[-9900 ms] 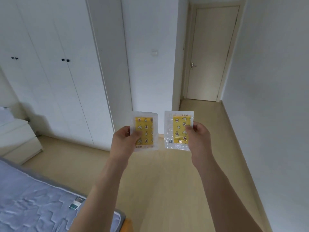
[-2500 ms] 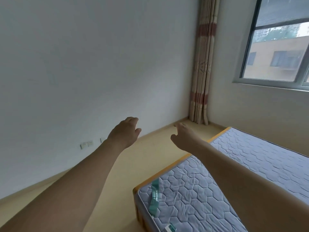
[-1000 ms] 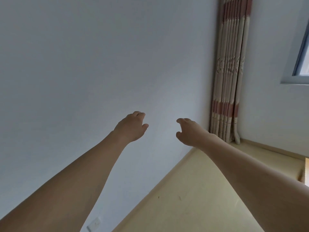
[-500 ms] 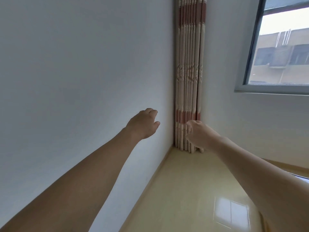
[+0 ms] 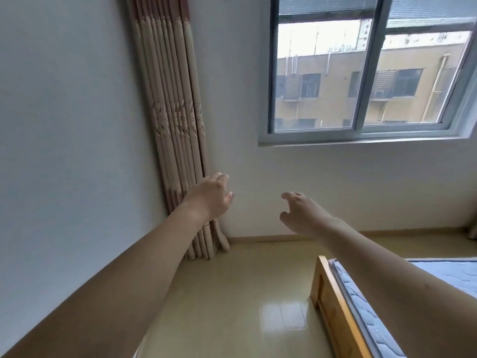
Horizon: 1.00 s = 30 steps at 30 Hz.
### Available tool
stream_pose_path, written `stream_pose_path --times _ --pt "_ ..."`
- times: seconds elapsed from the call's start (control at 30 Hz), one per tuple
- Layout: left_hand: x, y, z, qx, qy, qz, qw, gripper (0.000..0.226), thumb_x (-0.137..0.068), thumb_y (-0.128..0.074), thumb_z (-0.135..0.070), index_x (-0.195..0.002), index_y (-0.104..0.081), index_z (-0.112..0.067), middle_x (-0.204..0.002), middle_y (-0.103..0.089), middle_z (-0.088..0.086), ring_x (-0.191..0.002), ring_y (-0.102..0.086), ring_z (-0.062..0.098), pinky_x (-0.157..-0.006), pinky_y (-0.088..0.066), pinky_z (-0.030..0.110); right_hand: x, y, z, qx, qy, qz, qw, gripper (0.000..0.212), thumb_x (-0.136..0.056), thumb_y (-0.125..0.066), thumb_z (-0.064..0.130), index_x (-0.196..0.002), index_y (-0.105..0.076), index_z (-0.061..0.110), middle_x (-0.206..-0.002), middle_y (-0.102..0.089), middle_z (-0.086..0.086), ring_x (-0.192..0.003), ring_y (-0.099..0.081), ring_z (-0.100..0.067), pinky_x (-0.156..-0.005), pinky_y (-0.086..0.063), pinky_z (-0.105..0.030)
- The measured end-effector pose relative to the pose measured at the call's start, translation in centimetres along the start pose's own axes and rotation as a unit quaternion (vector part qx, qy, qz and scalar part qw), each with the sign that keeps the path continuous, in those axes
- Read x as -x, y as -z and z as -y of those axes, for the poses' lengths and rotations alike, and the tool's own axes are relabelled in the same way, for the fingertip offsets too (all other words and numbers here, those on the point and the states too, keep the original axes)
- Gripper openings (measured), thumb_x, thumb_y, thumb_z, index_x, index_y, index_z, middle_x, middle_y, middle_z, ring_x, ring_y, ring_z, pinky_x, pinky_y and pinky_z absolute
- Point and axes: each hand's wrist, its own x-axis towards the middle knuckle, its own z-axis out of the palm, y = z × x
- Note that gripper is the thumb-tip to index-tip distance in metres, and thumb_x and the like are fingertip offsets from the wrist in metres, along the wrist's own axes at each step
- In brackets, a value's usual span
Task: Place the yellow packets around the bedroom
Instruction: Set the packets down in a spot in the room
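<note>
Both hands are empty: left hand [image 5: 210, 196] loosely curled, right hand [image 5: 299, 211] spread. No packets show, so find one first, then pinch its edge.

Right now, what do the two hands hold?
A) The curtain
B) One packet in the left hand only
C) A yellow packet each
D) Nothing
D: the left hand and the right hand are both out in the air with loosely curled fingers, and no packet shows in either; the curtain hangs behind the left hand, ungripped.
</note>
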Motion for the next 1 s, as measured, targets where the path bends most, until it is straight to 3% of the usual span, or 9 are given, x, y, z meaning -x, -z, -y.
stream_pose_path --times 0.1,0.3,0.43,0.67,1.0 --pt "-9.4 -3.9 -1.3 0.007 -0.03 -0.001 1.0 0.059 -0.097 -0.047 -0.038 -0.147 -0.036 -0.009 -0.152 -0.038 0.012 -0.139 -0.037 0.029 -0.114 -0.033 0.044 -7.4 -0.5 -4.1 0.009 -0.022 -0.013 1.0 0.059 -0.092 -0.049 0.023 -0.148 -0.035 0.015 -0.151 -0.039 -0.008 -0.136 -0.04 -0.026 -0.109 -0.036 -0.034" --pt "-27.4 -6.5 -2.9 0.002 -0.064 -0.003 0.998 0.059 -0.098 -0.047 -0.036 -0.149 -0.033 -0.01 -0.156 -0.034 0.009 -0.141 -0.035 0.028 -0.117 -0.028 0.037 -22.1 2.9 -11.1 0.0 -0.059 -0.045 0.997 0.056 -0.091 -0.049 0.022 -0.145 -0.038 0.013 -0.149 -0.041 -0.009 -0.135 -0.042 -0.027 -0.109 -0.037 -0.035" --pt "-37.2 -7.2 -3.1 0.012 -0.075 -0.033 0.997 0.058 -0.099 -0.047 -0.036 -0.15 -0.033 -0.011 -0.156 -0.033 0.007 -0.14 -0.035 0.028 -0.114 -0.029 0.037 -31.6 5.2 -14.6 -0.006 -0.07 -0.073 0.995 0.057 -0.091 -0.05 0.023 -0.146 -0.038 0.013 -0.149 -0.041 -0.009 -0.135 -0.041 -0.027 -0.11 -0.036 -0.036" --pt "-53.3 -14.0 -2.2 0.025 -0.093 0.007 0.995 0.058 -0.099 -0.047 -0.037 -0.15 -0.032 -0.015 -0.157 -0.031 0.003 -0.143 -0.031 0.024 -0.115 -0.031 0.04 -47.0 4.1 -20.3 -0.001 -0.091 -0.046 0.995 0.059 -0.09 -0.05 0.023 -0.147 -0.036 0.012 -0.15 -0.04 -0.009 -0.138 -0.038 -0.025 -0.114 -0.032 -0.035" --pt "-80.8 -21.2 -6.5 0.065 -0.207 0.023 0.976 0.051 -0.099 -0.048 -0.035 -0.145 -0.039 -0.013 -0.151 -0.039 0.003 -0.137 -0.04 0.029 -0.11 -0.037 0.041 -68.6 8.2 -31.9 0.008 -0.184 -0.098 0.978 0.061 -0.09 -0.048 0.021 -0.148 -0.034 0.009 -0.153 -0.036 -0.009 -0.14 -0.035 -0.023 -0.115 -0.029 -0.033"
